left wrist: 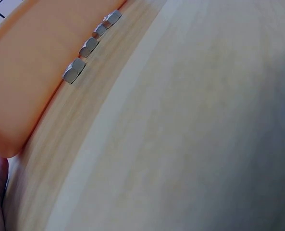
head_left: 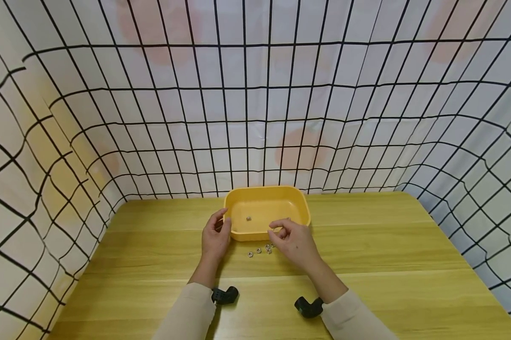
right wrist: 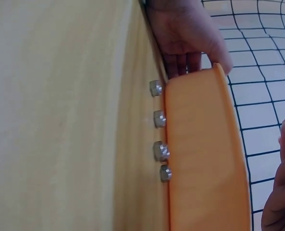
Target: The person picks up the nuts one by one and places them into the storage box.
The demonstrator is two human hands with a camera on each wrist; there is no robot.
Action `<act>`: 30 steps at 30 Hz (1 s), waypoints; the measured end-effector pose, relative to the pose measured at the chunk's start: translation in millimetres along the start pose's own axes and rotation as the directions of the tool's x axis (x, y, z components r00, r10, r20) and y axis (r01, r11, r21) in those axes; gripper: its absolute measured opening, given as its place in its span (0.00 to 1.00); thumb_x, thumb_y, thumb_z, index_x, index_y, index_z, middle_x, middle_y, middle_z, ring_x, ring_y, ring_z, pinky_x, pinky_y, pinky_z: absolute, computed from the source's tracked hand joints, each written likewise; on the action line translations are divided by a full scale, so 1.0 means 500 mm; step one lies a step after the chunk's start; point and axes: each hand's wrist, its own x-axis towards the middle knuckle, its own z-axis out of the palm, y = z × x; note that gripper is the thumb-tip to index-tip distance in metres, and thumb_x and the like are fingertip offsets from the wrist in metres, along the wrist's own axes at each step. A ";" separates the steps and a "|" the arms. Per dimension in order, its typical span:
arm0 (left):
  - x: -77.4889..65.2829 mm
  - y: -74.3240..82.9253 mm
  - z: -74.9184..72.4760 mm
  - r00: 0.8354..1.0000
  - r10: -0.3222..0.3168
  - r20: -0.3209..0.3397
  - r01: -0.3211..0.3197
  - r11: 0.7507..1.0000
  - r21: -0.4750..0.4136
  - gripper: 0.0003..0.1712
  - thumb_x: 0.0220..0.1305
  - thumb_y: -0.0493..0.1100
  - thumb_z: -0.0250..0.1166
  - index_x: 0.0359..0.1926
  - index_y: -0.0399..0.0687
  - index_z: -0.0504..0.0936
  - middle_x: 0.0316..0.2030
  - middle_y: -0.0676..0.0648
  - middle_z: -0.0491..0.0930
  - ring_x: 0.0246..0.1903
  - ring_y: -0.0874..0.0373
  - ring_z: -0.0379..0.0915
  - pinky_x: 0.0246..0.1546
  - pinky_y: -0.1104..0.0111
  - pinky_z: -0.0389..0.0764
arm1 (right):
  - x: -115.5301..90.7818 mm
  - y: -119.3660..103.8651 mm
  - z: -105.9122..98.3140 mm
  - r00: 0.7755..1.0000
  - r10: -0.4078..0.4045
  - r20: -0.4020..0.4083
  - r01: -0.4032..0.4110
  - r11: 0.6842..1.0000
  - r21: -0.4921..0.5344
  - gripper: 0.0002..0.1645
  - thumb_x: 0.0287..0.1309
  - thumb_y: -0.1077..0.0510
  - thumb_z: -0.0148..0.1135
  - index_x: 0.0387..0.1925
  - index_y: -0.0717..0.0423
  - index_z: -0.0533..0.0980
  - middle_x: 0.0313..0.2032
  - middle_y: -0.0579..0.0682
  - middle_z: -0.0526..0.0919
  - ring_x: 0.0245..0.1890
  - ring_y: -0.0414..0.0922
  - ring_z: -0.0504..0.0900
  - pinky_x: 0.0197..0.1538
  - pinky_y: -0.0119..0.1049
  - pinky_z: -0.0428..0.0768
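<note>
A yellow plastic tray (head_left: pixel 265 236) stands at the back of the table. My left hand (head_left: pixel 215 239) holds its left end, fingers and thumb curved at the rim; in the right wrist view that hand (right wrist: pixel 185 31) lies against the tray's end wall. Over the front rim is my right hand (head_left: pixel 295 241), thumb and index finger bent towards each other; whether something small sits between them cannot be made out. Several metal hex nuts (head_left: pixel 258 250) lie on the table along the tray's front wall. Inside the tray, one nut (head_left: pixel 248 218) rests left of the middle.
The wooden table (head_left: pixel 153 264) extends to both sides and in front of the tray. A white sheet with a black grid (head_left: pixel 259 104) hangs behind and at the sides. Each wrist carries a small black camera, one on the left (head_left: pixel 225 295) and one on the right (head_left: pixel 308 307).
</note>
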 end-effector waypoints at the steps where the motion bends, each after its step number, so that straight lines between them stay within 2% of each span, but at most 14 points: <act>1: 0.000 0.000 0.000 1.000 0.001 0.000 -0.001 1.000 0.001 0.19 0.71 0.44 0.63 0.61 0.53 0.82 0.61 0.42 0.79 0.59 0.45 0.77 0.63 0.50 0.77 | -0.002 0.002 0.000 1.000 0.008 0.002 -0.008 1.000 0.001 0.06 0.60 0.58 0.71 0.39 0.53 0.86 0.22 0.44 0.80 0.17 0.37 0.69 0.26 0.28 0.72; 11: 0.001 -0.003 0.001 1.000 0.010 -0.005 -0.010 1.000 -0.003 0.19 0.71 0.43 0.63 0.61 0.51 0.82 0.61 0.41 0.79 0.58 0.45 0.77 0.62 0.50 0.78 | -0.013 0.023 0.000 0.994 0.108 0.018 -0.108 0.994 0.024 0.07 0.60 0.58 0.72 0.40 0.54 0.86 0.22 0.45 0.79 0.17 0.38 0.69 0.21 0.27 0.66; 24: 0.001 -0.003 -0.001 1.000 0.012 0.008 -0.012 1.000 -0.006 0.19 0.72 0.44 0.62 0.62 0.51 0.82 0.62 0.40 0.78 0.60 0.45 0.76 0.63 0.49 0.76 | -0.027 0.049 0.008 0.969 0.236 0.068 -0.233 0.971 -0.050 0.04 0.58 0.57 0.73 0.36 0.49 0.85 0.20 0.42 0.78 0.18 0.39 0.71 0.22 0.28 0.66; 30: 0.001 -0.001 -0.002 1.000 -0.001 0.008 0.001 1.000 -0.004 0.19 0.72 0.45 0.63 0.61 0.53 0.82 0.62 0.42 0.78 0.60 0.45 0.76 0.64 0.49 0.76 | -0.031 0.068 0.016 0.959 0.263 0.104 -0.251 0.961 -0.115 0.06 0.58 0.54 0.73 0.36 0.48 0.84 0.21 0.42 0.78 0.21 0.39 0.73 0.26 0.30 0.70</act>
